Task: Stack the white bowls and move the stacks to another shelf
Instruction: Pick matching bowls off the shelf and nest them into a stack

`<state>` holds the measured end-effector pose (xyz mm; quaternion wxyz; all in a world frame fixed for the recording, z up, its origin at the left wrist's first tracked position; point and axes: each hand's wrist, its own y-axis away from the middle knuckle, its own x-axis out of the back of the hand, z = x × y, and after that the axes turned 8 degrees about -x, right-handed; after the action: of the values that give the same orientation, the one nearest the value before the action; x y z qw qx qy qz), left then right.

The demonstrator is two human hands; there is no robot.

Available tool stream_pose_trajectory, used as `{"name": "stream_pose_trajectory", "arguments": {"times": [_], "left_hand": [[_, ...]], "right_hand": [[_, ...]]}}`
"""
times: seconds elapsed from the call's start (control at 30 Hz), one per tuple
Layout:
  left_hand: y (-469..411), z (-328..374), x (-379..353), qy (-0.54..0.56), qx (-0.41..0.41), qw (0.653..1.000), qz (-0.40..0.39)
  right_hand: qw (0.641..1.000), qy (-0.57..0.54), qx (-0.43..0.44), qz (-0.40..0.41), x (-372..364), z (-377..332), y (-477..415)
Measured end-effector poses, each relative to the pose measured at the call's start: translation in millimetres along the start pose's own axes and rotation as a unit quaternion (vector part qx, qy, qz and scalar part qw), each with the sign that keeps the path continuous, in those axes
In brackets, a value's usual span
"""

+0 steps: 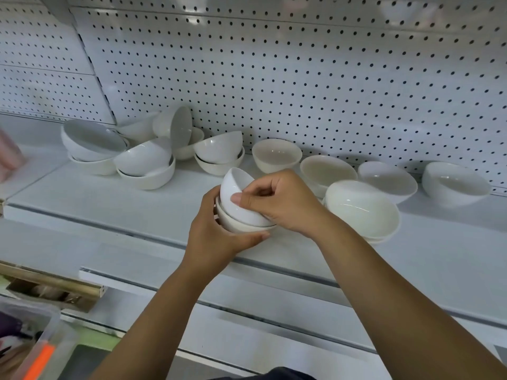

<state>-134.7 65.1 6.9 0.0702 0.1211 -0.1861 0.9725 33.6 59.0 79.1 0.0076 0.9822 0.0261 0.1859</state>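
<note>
— Where are the bowls?
— Head view: your left hand cups the lower bowl at the front of the shelf. Your right hand pinches the tilted upper bowl by its rim, half nested.
— Handling?
— Likely glazed, slippery and breakable, so support the base.

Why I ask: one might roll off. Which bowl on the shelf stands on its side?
The bowl at the back of the left cluster, near the pegboard: its opening faces sideways, while the others sit rim-up or merely tilted.
</note>
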Motion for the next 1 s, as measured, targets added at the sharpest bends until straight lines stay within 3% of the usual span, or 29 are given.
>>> {"name": "stream_pose_trajectory", "arguments": {"times": [0.4,0.7,1.0], "left_hand": [[0,-7,42,-0.017,0.066,0.995,0.066],[-1,-4,67,0.014,0.099,0.97,0.222],[-4,-2,57,0.07,0.108,0.967,0.221]], "right_hand": [[0.989,-0.071,0.073,0.109,14,-2,-12],[0.962,0.213,0.092,0.147,10,37,-17],[0.928,0.326,0.157,0.092,1,56,-14]]}}
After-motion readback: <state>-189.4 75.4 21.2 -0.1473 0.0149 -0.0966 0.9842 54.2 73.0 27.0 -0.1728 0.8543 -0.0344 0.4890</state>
